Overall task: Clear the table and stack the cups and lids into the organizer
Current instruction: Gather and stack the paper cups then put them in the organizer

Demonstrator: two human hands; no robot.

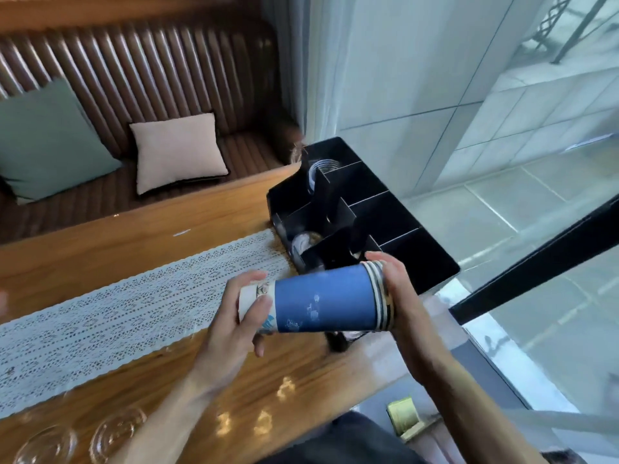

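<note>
Left hand (241, 316) and right hand (395, 289) grip the cup stack (321, 301) sideways, mid-frame, just below the organizer (402, 222).

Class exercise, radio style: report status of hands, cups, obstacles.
Left hand and right hand gripping blue cup stack, held sideways. Black organizer just beyond. Nothing blocking.
</note>
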